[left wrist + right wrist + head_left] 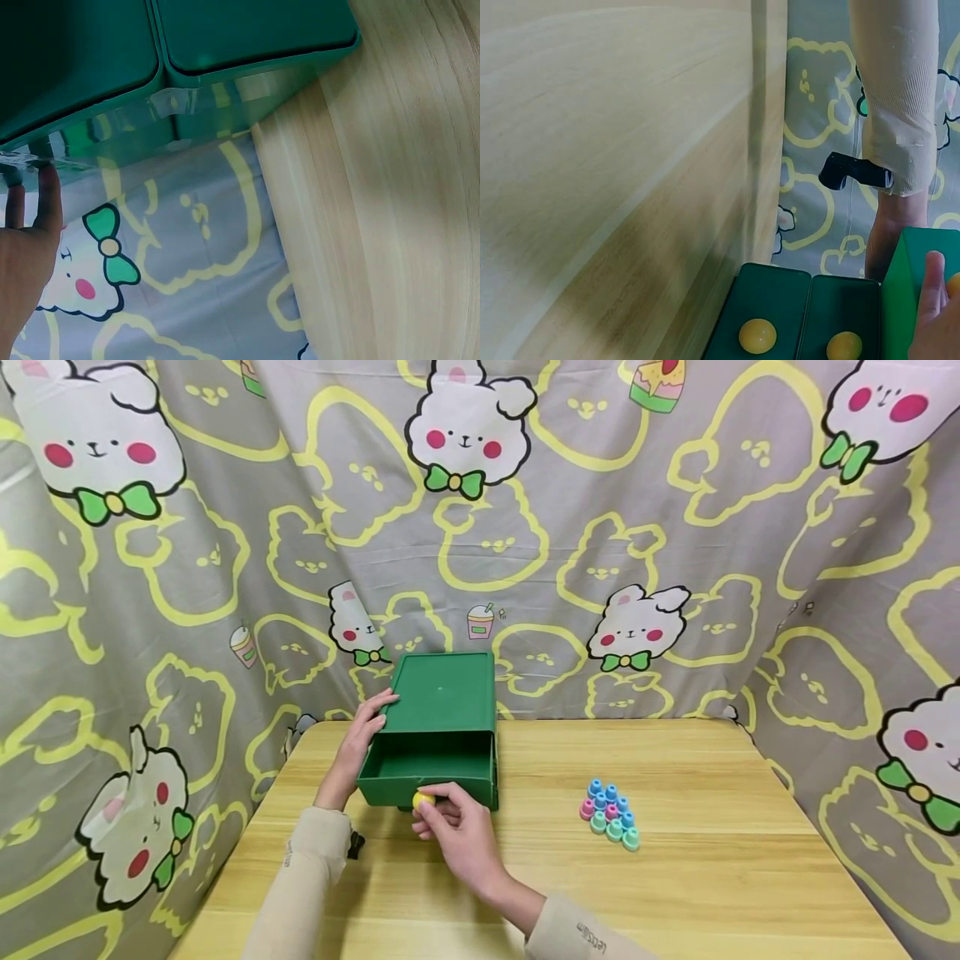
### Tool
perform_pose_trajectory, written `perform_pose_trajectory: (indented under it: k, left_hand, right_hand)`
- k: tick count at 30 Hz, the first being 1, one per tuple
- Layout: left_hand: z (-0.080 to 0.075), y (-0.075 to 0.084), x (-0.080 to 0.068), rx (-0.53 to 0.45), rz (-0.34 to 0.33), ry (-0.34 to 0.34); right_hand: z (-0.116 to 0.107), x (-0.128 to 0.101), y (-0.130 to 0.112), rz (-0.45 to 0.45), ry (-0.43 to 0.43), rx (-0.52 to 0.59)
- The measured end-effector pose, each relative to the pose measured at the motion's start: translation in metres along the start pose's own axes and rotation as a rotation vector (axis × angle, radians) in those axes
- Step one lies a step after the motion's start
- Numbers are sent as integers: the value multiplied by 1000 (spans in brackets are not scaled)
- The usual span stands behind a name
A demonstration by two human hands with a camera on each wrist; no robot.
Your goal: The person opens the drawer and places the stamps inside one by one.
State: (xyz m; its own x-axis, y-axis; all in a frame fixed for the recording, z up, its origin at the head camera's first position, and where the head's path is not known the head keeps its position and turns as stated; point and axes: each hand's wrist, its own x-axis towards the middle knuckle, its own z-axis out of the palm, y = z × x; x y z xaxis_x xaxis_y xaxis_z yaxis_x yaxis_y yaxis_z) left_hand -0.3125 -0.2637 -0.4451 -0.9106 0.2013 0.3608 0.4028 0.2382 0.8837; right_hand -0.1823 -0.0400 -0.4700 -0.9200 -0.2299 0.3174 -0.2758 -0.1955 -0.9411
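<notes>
Drawer box: we see a green plastic drawer box (447,693) standing near the far left part of the table (675,893), close to the table's far edge, with the bunny-print cloth (600,485) hanging behind it.
Top drawer: its top drawer (427,781) is pulled out toward us, and we see no contents in the part of it that shows in the head view.
Yellow knob: a round yellow knob (423,799) sits on the front of that drawer.
Right hand: our right hand (453,831) is at the drawer front, its fingers (438,793) curled round the yellow knob and grasping it.
Left hand: our left hand (369,727) lies against the left side of the drawer box, with straight, released fingers (382,700) pressed flat on its upper left edge.
Lower drawers: in the right wrist view we see two more drawer fronts, each with its own yellow knob, at (757,335) and (844,346).
Small pegs: a tight cluster of small blue, pink and teal pegs (611,814) stands on the table to the right of the drawer box, well apart from both hands.
Sleeves: both arms wear beige sleeves (300,893), and a black clip (853,171) sits at the left cuff.
</notes>
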Motion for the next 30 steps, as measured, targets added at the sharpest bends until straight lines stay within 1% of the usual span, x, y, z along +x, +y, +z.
perform_pose_trajectory:
  k: [12,25,28,30]
  left_hand:
    - [-1,0,1,13,2,-1]
    - [0,-1,1,29,-3,2]
    - [1,-4,3,29,18,15]
    - [1,-5,4,43,55,25]
  right_hand:
    - [0,-6,0,-11,-7,-30]
    - [0,-15,-5,-3,-30,-26]
    - [0,-16,-6,-4,-31,-21]
    - [0,-17,-6,-6,-33,-17]
